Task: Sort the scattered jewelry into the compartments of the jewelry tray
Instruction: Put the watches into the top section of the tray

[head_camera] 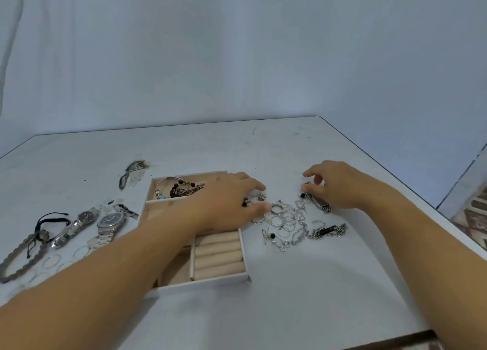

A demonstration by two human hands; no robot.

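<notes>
Reaching into jewelry pile (286,220), 3 o'clock of tray (210,284).
Left hand (229,202) curled over small pieces (257,197), grip unclear; right hand (337,189) pinching metal band (320,205).

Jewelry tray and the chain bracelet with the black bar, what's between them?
Head view: a tangle of silver hoops and rings lies on the table between the jewelry tray and the chain bracelet.

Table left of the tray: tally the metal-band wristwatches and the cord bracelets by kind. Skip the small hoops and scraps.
Metal-band wristwatches: 2
Black cord bracelet: 1
Grey braided bracelet: 1
Total: 4
</notes>
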